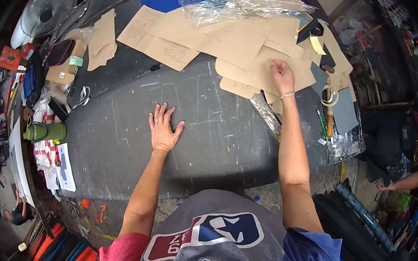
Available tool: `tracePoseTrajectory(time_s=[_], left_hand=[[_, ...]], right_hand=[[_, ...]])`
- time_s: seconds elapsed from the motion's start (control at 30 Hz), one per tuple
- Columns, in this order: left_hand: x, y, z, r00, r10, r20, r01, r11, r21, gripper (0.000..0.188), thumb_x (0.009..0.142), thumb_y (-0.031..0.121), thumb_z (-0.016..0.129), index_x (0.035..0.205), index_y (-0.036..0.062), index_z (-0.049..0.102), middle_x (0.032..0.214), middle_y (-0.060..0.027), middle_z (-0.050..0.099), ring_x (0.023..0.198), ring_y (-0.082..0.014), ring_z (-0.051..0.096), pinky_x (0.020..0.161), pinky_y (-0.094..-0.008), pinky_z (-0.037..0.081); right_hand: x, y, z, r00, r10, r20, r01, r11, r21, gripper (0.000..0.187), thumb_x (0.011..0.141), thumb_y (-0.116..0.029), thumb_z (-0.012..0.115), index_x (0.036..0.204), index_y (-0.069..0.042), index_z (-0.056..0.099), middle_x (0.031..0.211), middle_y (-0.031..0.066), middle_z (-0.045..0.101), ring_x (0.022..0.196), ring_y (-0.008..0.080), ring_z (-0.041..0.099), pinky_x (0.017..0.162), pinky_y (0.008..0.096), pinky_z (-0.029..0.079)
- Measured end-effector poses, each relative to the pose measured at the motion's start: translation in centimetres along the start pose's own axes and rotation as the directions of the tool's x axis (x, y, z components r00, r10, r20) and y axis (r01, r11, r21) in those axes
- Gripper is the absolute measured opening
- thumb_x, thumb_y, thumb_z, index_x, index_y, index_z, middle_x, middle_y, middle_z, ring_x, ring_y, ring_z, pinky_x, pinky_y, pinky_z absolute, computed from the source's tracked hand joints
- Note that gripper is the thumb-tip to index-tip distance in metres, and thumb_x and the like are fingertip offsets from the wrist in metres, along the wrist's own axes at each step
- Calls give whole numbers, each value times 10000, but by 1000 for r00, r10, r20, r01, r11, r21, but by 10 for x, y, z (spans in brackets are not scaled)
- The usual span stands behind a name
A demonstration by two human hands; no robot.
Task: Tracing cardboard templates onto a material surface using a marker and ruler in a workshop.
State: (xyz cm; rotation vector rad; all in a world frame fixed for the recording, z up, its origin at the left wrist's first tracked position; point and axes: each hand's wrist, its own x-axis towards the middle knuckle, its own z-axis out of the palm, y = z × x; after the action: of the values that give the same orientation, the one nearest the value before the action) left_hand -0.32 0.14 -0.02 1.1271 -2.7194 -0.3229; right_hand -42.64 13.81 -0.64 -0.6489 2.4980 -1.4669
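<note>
My left hand (164,127) lies flat on the dark, scratched tabletop (207,145), its fingers spread and a ring on one of them. Reaching further out, my right hand (282,79) is over the overlapping brown card pattern sheets (242,73), fingers curled in and closed. Whether a sheet edge is pinched between those fingers is hidden. Some of the sheets carry handwriting. Close to my right wrist, a strip of clear plastic (265,117) lies on the table below the sheets.
Clear plastic wrap (206,2) tops the sheets at the far edge. A wooden-handled tool (329,117), a tape ring (329,95) and a green pen (320,122) lie at right. A green bottle (45,132) and a fan (47,11) stand left. Another person's hand (385,184) shows at right.
</note>
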Motion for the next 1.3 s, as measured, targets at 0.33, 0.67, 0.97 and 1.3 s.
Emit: tracePoseTrajectory(time_s=[0.33, 0.67, 0.97, 1.3], left_hand=[[1, -2, 1, 1000, -18, -3, 18, 999, -28, 618, 882, 504, 641, 1386, 177, 499, 1542, -78, 373, 1493, -305, 232, 1218, -551, 128], [0, -1, -3, 999, -40, 3, 40, 999, -34, 624, 876, 508, 650, 1385, 176, 509, 1536, -77, 379, 1495, -316, 233, 1218, -549, 138], [-2, -5, -5, 1000, -17, 5, 17, 998, -56, 638, 874, 507, 650, 1386, 155, 509, 1539, -92, 368, 1497, -319, 218, 1216, -565, 134], [-3, -22, 7, 1000, 15, -20, -17, 991, -135, 650, 903, 320, 596, 1452, 32, 401, 1519, -127, 385, 1500, -318, 213, 1222, -557, 105]], right_hand=[[20, -50, 76, 846, 341, 409, -518, 702, 488, 439, 949, -225, 682, 1263, 15, 491, 921, 96, 634, 696, 189, 669, 565, 302, 569], [-3, -95, 111, 843, 205, 497, -500, 639, 585, 245, 932, -262, 718, 913, -52, 592, 731, 37, 597, 598, 123, 611, 525, 235, 522], [-158, -111, 130, 678, 239, 695, -698, 504, 508, 232, 902, -275, 758, 920, -57, 683, 723, 38, 669, 587, 137, 659, 480, 248, 511], [-256, -129, 117, 708, 295, 642, -681, 525, 510, 261, 939, -285, 708, 869, -36, 681, 705, 60, 673, 553, 131, 641, 460, 249, 502]])
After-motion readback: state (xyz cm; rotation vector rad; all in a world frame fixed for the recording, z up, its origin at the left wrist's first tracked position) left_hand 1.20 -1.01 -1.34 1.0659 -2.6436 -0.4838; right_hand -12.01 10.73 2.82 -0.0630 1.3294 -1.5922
